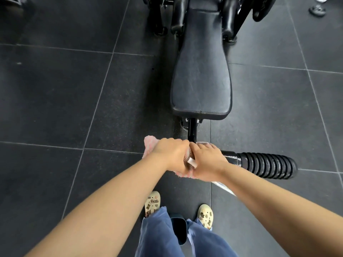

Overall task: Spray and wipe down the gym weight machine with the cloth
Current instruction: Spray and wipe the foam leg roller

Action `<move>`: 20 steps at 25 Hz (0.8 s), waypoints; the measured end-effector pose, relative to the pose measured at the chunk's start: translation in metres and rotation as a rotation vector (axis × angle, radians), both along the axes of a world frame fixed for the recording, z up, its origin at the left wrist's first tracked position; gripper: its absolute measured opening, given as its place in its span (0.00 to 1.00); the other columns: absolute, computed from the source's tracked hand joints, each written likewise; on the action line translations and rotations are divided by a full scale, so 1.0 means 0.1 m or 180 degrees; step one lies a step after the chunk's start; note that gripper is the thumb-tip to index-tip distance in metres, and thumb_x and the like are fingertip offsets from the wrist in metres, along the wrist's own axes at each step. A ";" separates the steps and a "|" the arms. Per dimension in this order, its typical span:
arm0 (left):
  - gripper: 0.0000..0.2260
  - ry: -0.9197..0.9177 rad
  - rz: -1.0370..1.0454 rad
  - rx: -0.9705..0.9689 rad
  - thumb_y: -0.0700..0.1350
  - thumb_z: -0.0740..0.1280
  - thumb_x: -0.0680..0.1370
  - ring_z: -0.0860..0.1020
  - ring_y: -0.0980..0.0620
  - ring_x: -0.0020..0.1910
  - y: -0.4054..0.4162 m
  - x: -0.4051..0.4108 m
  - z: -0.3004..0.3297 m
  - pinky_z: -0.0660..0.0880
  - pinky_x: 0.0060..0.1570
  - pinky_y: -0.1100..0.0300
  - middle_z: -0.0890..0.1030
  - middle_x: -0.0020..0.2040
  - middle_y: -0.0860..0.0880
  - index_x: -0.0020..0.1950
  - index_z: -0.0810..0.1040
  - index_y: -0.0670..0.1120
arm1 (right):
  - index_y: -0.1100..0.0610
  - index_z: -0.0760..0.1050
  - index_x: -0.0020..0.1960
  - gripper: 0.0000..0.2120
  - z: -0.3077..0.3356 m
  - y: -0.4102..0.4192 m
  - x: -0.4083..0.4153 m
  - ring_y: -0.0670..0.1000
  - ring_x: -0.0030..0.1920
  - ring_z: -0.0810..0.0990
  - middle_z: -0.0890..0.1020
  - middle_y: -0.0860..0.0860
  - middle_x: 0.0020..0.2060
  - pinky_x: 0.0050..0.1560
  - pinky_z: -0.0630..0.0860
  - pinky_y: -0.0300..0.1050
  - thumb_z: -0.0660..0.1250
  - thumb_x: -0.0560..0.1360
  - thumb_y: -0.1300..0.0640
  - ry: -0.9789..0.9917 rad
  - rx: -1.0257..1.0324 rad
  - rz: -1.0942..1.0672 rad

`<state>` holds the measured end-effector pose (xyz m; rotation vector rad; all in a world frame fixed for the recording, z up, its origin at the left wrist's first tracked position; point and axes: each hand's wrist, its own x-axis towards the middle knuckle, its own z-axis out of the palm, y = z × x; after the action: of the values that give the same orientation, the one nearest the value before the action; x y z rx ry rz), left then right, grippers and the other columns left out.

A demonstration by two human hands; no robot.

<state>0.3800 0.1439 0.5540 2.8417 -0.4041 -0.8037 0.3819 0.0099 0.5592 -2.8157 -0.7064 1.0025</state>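
Observation:
The gym weight machine's black padded bench (pixel 201 78) stretches away from me, ending in a thin post and a cross bar with a ribbed black foam roller (pixel 269 165) on the right. A pink cloth (pixel 149 145) is wrapped over the bar's middle and left side. My left hand (pixel 171 153) grips the cloth around the bar. My right hand (pixel 207 161) grips the cloth-covered bar right beside it, the two hands touching. No spray bottle is in view.
Dark rubber floor tiles (pixel 55 99) surround the machine. The machine's black frame and legs (pixel 176 17) stand at the top. A small weight plate (pixel 317 10) lies at the far upper right. My feet in light clogs (pixel 205 216) stand just behind the bar.

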 end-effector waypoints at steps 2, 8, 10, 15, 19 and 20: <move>0.27 -0.1052 0.0124 0.0197 0.57 0.72 0.67 0.76 0.48 0.52 -0.06 -0.25 -0.11 0.70 0.50 0.55 0.77 0.54 0.50 0.60 0.69 0.48 | 0.57 0.48 0.76 0.41 -0.02 -0.04 -0.17 0.54 0.75 0.53 0.63 0.52 0.71 0.75 0.48 0.50 0.65 0.71 0.50 -0.0182 0.0224 0.0051; 0.47 -0.1677 0.2195 -0.0750 0.43 0.70 0.70 0.52 0.49 0.76 -0.60 -1.28 -0.40 0.58 0.73 0.53 0.48 0.78 0.49 0.77 0.40 0.45 | 0.54 0.39 0.78 0.40 0.31 -0.19 -0.32 0.51 0.77 0.39 0.43 0.52 0.77 0.71 0.32 0.58 0.60 0.75 0.52 -0.0194 0.0040 0.0718; 0.39 -0.0825 0.4070 -0.2768 0.45 0.67 0.76 0.54 0.52 0.75 -0.74 -1.29 -0.22 0.57 0.73 0.57 0.46 0.77 0.53 0.78 0.44 0.49 | 0.53 0.41 0.78 0.38 0.38 -0.22 -0.27 0.52 0.77 0.38 0.42 0.51 0.77 0.71 0.31 0.58 0.59 0.75 0.52 -0.0207 0.0030 0.0889; 0.13 0.0909 0.6220 -0.6127 0.56 0.62 0.78 0.78 0.54 0.55 -0.58 -0.64 -0.10 0.76 0.48 0.57 0.81 0.52 0.52 0.56 0.77 0.49 | 0.51 0.43 0.78 0.40 0.27 -0.07 -0.15 0.48 0.77 0.40 0.40 0.41 0.74 0.76 0.42 0.48 0.59 0.71 0.56 0.0349 0.0891 0.0909; 0.14 0.0509 0.6220 -0.6750 0.53 0.70 0.73 0.83 0.52 0.50 -0.52 -0.54 -0.29 0.78 0.46 0.56 0.84 0.49 0.48 0.55 0.81 0.48 | 0.42 0.54 0.75 0.37 0.23 -0.02 0.03 0.39 0.72 0.60 0.55 0.27 0.70 0.67 0.63 0.37 0.61 0.70 0.62 0.0794 0.1432 0.0504; 0.22 0.0405 0.6045 -0.6883 0.54 0.74 0.68 0.82 0.51 0.52 -0.51 -0.56 -0.35 0.78 0.52 0.53 0.83 0.52 0.47 0.58 0.80 0.46 | 0.38 0.55 0.73 0.37 0.22 0.00 0.08 0.40 0.69 0.67 0.61 0.24 0.66 0.63 0.67 0.36 0.63 0.71 0.64 0.0910 0.1463 0.0349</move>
<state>0.3238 0.0930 0.5192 0.2905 0.8427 0.1584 0.3901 0.0100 0.5812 -2.2116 -0.9219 1.0663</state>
